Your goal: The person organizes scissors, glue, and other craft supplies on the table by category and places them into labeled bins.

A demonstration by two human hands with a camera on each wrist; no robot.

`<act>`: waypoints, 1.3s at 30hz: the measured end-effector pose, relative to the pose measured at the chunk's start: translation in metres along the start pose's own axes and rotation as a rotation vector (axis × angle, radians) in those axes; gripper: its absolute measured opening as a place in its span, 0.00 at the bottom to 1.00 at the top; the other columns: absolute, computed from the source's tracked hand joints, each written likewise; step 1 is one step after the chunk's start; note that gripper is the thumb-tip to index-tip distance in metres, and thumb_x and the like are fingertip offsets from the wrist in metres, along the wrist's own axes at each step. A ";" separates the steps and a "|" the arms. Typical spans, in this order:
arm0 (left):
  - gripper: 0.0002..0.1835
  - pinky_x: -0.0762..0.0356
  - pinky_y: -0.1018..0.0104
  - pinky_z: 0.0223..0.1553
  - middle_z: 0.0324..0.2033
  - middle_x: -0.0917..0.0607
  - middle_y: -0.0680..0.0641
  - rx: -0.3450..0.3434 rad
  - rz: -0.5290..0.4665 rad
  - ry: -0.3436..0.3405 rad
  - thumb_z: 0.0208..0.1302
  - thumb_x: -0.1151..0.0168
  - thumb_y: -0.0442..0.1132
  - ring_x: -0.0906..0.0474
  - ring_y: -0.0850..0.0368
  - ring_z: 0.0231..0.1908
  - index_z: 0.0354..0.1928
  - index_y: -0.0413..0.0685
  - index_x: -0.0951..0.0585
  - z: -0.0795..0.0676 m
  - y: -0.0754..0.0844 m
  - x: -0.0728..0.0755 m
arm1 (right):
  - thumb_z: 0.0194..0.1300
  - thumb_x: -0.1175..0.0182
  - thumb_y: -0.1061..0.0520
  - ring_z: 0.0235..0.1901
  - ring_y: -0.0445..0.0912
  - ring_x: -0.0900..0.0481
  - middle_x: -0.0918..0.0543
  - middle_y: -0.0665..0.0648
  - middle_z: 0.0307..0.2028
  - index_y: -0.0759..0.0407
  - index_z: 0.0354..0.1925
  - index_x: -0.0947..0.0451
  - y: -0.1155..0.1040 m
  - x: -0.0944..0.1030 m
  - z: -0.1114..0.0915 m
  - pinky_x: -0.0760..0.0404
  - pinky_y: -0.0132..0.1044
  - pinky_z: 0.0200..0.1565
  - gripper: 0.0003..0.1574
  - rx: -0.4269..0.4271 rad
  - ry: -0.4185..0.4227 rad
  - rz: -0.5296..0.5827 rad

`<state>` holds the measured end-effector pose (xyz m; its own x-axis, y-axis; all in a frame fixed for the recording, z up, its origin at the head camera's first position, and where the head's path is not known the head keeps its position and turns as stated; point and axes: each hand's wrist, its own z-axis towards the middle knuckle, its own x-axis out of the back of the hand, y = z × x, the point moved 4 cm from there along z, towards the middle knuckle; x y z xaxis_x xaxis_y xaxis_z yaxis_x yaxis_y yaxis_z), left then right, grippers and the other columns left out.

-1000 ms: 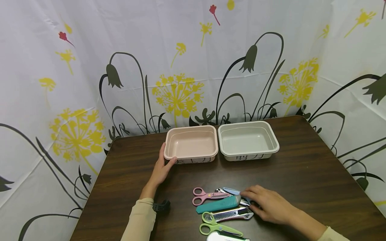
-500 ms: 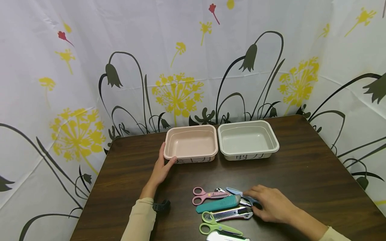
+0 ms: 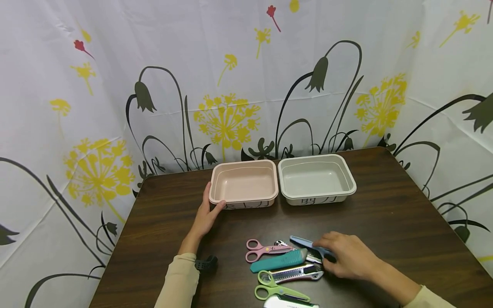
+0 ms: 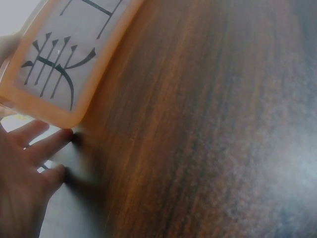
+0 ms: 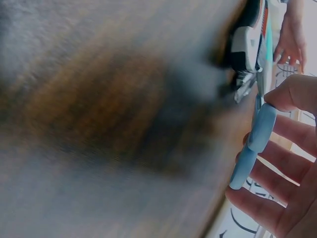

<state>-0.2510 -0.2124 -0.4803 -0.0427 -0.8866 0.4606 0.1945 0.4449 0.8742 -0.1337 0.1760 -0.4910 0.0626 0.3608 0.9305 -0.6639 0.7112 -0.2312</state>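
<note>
My right hand (image 3: 348, 256) pinches the handle of light blue scissors (image 3: 302, 241), whose blades point left over the other cutting tools. In the right wrist view the thumb is on one blue handle loop (image 5: 262, 130) and the fingers are behind it. My left hand (image 3: 203, 219) rests at the near left corner of a pink plastic box (image 3: 250, 204), thumb at the front rim and fingers along the left side. Beside the scissors lie pink scissors (image 3: 259, 250), a teal cutter (image 3: 279, 261), a metal box cutter (image 3: 294, 273) and green scissors (image 3: 285, 292).
A pale grey-green box (image 3: 317, 199) stands right of the pink one, both with black writing on the front. A white cutter (image 3: 289, 303) is cut off by the bottom edge. A flowered curtain (image 3: 246, 64) hangs behind the brown table (image 3: 385, 222).
The blue scissors have shifted a little right and turned slightly in my right hand, which has lifted a bit. My left hand has stayed at the pink box.
</note>
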 end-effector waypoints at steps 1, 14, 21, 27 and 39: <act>0.44 0.49 0.38 0.66 0.72 0.43 0.31 -0.001 0.001 0.000 0.70 0.40 0.42 0.43 0.35 0.69 0.78 0.45 0.55 0.000 0.001 0.000 | 0.49 0.29 0.51 0.36 0.37 0.22 0.20 0.42 0.38 0.48 0.45 0.16 0.000 0.001 0.001 0.22 0.36 0.28 0.21 -0.002 0.004 -0.004; 0.45 0.51 0.39 0.67 0.73 0.43 0.37 0.008 -0.010 0.018 0.69 0.39 0.47 0.43 0.39 0.70 0.78 0.53 0.56 0.011 -0.039 -0.004 | 0.45 0.27 0.50 0.33 0.36 0.23 0.18 0.43 0.39 0.47 0.44 0.15 0.007 0.026 0.025 0.25 0.33 0.25 0.24 0.001 0.137 -0.042; 0.45 0.49 0.39 0.66 0.72 0.40 0.38 -0.018 0.014 0.056 0.68 0.38 0.49 0.41 0.40 0.69 0.78 0.54 0.54 0.012 -0.045 -0.006 | 0.43 0.26 0.49 0.34 0.37 0.22 0.17 0.44 0.40 0.48 0.43 0.15 0.017 0.042 0.041 0.24 0.36 0.26 0.24 0.002 0.199 -0.060; 0.45 0.49 0.39 0.67 0.73 0.41 0.39 -0.015 0.009 0.050 0.68 0.39 0.48 0.42 0.40 0.69 0.78 0.55 0.54 0.011 -0.045 -0.006 | 0.45 0.29 0.50 0.38 0.42 0.19 0.16 0.48 0.40 0.50 0.43 0.15 0.030 0.053 0.055 0.21 0.42 0.28 0.22 -0.019 0.219 -0.090; 0.45 0.47 0.38 0.66 0.71 0.41 0.31 -0.014 -0.006 -0.004 0.69 0.39 0.41 0.41 0.35 0.68 0.77 0.42 0.55 0.002 -0.005 0.001 | 0.48 0.33 0.53 0.35 0.42 0.22 0.16 0.48 0.39 0.52 0.43 0.15 0.054 0.062 0.074 0.24 0.41 0.28 0.19 -0.043 0.200 -0.103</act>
<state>-0.2542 -0.2149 -0.4840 -0.0476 -0.8889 0.4556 0.2081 0.4373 0.8749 -0.2213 0.1918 -0.4249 0.2776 0.3941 0.8761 -0.6145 0.7738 -0.1533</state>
